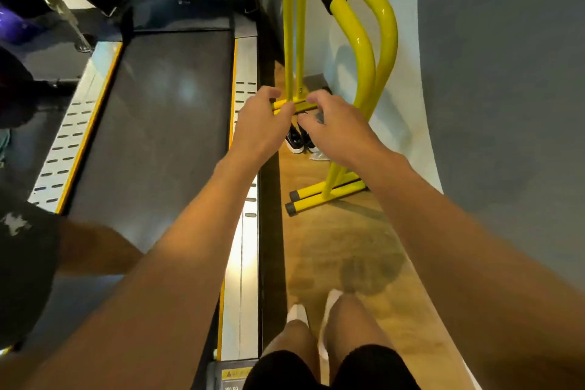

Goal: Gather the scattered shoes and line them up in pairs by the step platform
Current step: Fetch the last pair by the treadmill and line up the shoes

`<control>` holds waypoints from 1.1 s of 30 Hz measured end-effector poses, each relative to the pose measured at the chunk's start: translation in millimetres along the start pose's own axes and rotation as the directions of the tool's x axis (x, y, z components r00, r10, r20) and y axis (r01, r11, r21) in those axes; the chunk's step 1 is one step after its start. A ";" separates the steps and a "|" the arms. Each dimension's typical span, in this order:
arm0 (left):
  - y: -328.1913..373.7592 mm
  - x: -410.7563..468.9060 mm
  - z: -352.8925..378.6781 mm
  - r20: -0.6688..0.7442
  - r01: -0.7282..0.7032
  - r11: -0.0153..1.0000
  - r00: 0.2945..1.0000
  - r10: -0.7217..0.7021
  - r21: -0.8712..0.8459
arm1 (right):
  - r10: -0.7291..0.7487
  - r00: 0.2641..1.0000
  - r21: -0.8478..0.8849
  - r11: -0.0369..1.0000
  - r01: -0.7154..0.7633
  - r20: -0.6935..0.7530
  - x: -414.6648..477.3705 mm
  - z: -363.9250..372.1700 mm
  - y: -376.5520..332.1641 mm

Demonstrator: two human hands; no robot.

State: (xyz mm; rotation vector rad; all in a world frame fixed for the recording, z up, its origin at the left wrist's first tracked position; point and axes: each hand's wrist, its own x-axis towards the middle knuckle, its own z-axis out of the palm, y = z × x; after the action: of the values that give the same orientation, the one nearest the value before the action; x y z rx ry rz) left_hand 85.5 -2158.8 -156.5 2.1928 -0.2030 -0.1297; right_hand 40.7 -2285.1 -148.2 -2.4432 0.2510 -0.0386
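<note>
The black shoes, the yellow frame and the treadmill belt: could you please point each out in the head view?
black shoes (pixel 295 140), head view, on the left shoe's black upper.
yellow frame (pixel 364 51), head view, on its curved tube.
treadmill belt (pixel 164 123), head view, on the middle of the dark belt.

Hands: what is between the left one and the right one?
In the head view, a low yellow bar shows between the left hand and right hand, black shoes just below it.

Shoes (pixel 299 140) hemmed between treadmill (pixel 245 73) edge, yellow frame (pixel 364 51); floor strip (pixel 332 231) open.
</note>
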 end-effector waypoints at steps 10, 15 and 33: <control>-95.0 177.4 114.2 0.085 0.175 0.985 0.981 -0.174 -0.004 | 0.142 0.983 -0.010 0.990 -0.142 0.120 181.1 105.3 108.0; -160.6 254.1 175.8 0.089 0.238 0.971 0.967 -0.237 0.003 | 0.215 0.970 -0.049 0.976 -0.211 0.111 259.7 167.9 167.3; -477.4 419.2 444.1 0.197 0.488 0.863 0.865 -0.461 -0.128 | 0.499 0.866 -0.011 0.867 -0.499 -0.029 431.0 462.9 429.2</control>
State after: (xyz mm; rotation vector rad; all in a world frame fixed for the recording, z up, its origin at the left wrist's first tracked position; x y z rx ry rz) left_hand 469.5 -2314.4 -811.6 2.0157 0.2628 -0.5824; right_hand 433.1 -2401.3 -793.7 -2.3220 0.8918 0.1623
